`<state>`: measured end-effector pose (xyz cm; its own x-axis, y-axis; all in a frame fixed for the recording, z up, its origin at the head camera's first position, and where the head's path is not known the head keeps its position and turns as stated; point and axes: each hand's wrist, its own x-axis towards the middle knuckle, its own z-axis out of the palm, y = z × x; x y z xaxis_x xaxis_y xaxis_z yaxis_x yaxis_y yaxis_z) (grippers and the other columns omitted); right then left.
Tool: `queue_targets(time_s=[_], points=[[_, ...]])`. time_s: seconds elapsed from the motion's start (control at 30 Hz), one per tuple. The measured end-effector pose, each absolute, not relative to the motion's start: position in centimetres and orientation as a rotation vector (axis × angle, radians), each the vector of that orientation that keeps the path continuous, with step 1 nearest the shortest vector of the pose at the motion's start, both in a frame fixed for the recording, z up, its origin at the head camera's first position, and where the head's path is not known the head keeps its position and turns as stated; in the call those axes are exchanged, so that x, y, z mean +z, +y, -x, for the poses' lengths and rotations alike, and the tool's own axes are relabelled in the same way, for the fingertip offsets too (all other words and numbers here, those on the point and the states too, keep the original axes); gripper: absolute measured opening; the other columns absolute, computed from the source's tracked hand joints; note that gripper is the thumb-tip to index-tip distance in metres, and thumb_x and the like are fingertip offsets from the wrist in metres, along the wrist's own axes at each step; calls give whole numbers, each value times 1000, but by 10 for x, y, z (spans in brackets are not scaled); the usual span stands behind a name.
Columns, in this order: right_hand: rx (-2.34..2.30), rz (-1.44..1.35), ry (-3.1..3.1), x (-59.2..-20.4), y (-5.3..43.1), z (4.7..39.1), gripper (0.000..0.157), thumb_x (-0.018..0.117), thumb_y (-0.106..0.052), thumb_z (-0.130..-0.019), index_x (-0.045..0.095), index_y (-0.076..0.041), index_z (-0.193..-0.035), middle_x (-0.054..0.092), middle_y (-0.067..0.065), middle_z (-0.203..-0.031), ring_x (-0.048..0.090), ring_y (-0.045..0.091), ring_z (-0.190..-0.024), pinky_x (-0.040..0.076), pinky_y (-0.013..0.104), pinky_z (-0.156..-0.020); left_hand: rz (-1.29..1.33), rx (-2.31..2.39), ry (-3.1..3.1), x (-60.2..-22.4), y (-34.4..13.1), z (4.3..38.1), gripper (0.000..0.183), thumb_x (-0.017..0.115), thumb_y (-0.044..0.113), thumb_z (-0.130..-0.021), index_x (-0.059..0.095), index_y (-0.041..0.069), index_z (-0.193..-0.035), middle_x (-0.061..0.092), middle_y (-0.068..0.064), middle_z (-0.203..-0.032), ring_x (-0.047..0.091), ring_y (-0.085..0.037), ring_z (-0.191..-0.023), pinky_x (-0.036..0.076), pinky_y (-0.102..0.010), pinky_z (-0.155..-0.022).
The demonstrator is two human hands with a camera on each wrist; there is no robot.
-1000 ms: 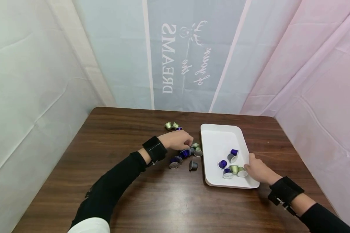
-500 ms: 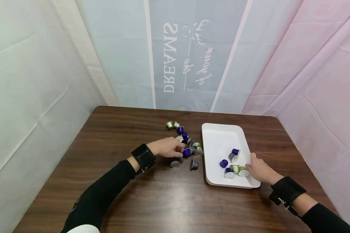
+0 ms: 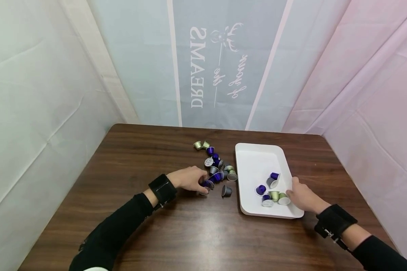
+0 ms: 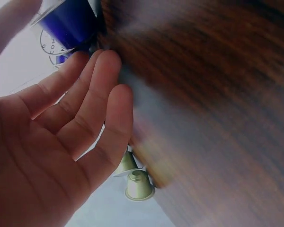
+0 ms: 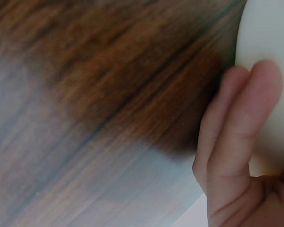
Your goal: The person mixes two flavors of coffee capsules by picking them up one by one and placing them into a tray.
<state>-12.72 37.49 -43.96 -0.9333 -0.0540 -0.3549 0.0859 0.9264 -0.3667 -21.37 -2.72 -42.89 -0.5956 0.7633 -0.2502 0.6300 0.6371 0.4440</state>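
Observation:
My left hand (image 3: 189,178) reaches in at the near left end of a loose pile of coffee capsules. Its thumb and fingers are spread around a blue capsule (image 4: 68,23), which sits at the fingertips in the left wrist view. Other blue, grey and green capsules lie just beyond, among them a grey capsule (image 3: 226,191) standing a little apart. At the right, my right hand (image 3: 305,196) grips the side of a white tray (image 3: 257,158), its fingers along the outer wall (image 5: 246,118). Several capsules, including a green capsule (image 3: 274,195), lie in the near half of the tray.
The brown wooden table (image 3: 149,150) carries everything. Two green capsules lie at the far end of the pile, one pale green capsule (image 3: 198,145) outermost. Pale cloth hangings (image 3: 139,64) stand behind the table and on both sides.
My left hand has drawn back toward the near left, from over the pile's middle to its near end, uncovering capsules. The right hand has stayed at the tray's side.

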Motion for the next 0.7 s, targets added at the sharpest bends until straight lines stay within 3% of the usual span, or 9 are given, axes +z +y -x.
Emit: queue_targets(time_s=[0.23,0.7], points=[[-540,-41,2707,-437,373,127,49,44,-8,-96,18,23,-122,48,43,-105,57,32,-88,47,47,-75,-1133,415,2454,-431,-29,215,22,71,36,-84,59,18,-83,57,7,-75,50,-6,-64,42,-23,-58],[-531,-66,2694,-438,373,127,50,45,-10,-97,17,22,-124,48,42,-106,57,32,-88,47,48,-76,-1094,487,2459,-420,-46,221,11,68,27,-88,62,17,-90,56,6,-77,48,-6,-65,43,-24,-60]])
